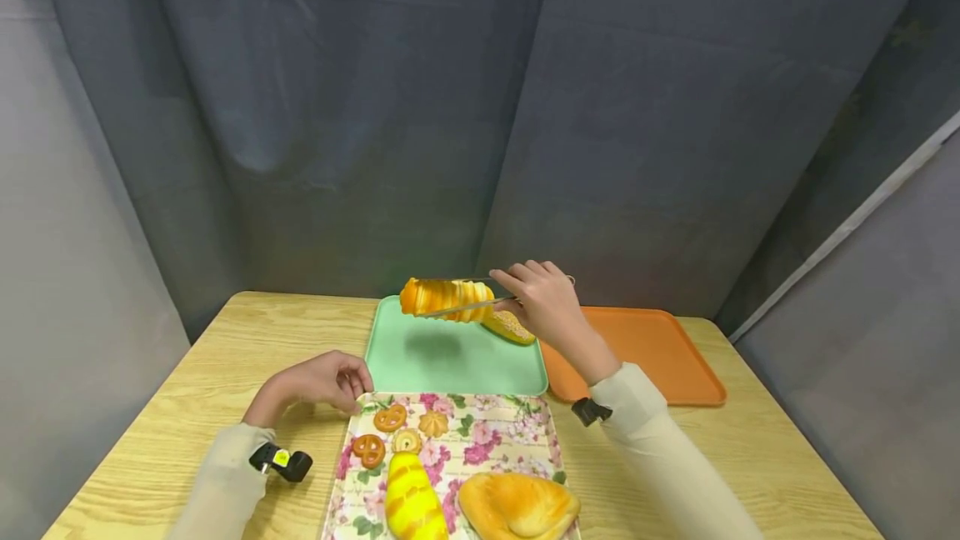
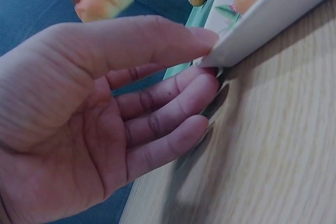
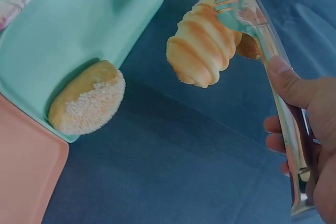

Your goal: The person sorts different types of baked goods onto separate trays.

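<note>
Tabletop [image 1: 150, 457]: left hand [image 1: 326, 382] pinches tray [image 1: 528, 440], right hand [image 1: 543, 300] grips tongs [image 3: 290, 132]; wrist view reveals tines [image 3: 227, 2].

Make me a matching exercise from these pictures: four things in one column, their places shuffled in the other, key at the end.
Things:
1. ridged roll
2. crumb-topped bun
3. two pretzels
4. orange tray

Places:
A. on the floral tray
B. held in the tongs
C. right of the green tray, in the head view
D. on the green tray

Pairs: 1-B, 2-D, 3-A, 4-C
</note>
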`<control>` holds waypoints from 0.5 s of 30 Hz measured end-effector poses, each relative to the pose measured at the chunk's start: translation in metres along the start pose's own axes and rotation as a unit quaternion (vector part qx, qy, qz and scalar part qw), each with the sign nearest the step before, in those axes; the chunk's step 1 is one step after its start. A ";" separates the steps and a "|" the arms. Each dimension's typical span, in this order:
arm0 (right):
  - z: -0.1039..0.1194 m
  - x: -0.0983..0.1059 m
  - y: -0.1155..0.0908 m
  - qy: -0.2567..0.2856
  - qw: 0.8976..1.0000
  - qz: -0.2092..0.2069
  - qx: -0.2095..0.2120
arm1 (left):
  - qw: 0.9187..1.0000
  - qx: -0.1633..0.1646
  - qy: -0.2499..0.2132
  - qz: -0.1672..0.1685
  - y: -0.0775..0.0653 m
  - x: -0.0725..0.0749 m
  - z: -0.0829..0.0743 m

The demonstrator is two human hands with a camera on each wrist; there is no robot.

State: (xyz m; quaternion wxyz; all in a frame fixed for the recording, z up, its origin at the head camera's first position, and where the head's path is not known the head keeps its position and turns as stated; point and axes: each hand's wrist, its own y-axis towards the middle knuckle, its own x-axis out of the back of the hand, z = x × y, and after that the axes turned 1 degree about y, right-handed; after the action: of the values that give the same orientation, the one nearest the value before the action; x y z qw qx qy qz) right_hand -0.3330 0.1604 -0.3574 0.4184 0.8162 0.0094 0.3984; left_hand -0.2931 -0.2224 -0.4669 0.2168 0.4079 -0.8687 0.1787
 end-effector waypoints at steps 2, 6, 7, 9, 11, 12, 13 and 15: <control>0.000 -0.009 0.003 0.005 1.000 0.006 0.003 | 1.000 -0.001 -0.005 0.000 0.001 0.000 0.001; -0.001 -0.026 0.003 0.011 1.000 0.018 0.001 | 1.000 -0.007 -0.011 0.000 0.002 -0.001 0.002; -0.001 -0.030 0.003 0.011 1.000 0.023 0.001 | 1.000 -0.008 -0.012 -0.001 0.003 -0.001 0.002; -0.002 -0.037 0.002 0.012 0.999 0.031 0.000 | 1.000 -0.009 -0.012 -0.001 0.004 -0.001 0.002; -0.002 -0.044 0.001 0.008 0.999 0.043 -0.002 | 1.000 -0.010 -0.011 -0.001 0.005 -0.001 0.002; -0.001 -0.047 0.001 0.005 0.999 0.050 -0.003 | 1.000 -0.011 -0.009 -0.001 0.005 -0.001 0.002; -0.001 -0.050 0.000 0.002 0.998 0.056 -0.004 | 1.000 -0.011 -0.007 -0.001 0.005 -0.001 0.002; -0.001 -0.056 -0.002 -0.007 0.998 0.070 -0.006 | 1.000 -0.013 -0.003 -0.001 0.006 -0.002 0.001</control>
State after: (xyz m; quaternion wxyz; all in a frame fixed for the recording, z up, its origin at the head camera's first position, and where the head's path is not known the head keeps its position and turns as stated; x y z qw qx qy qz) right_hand -0.3714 0.1429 -0.3938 0.3948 0.8150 -0.0532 0.4208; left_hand -0.2971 -0.2185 -0.4697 0.2197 0.4062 -0.8714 0.1658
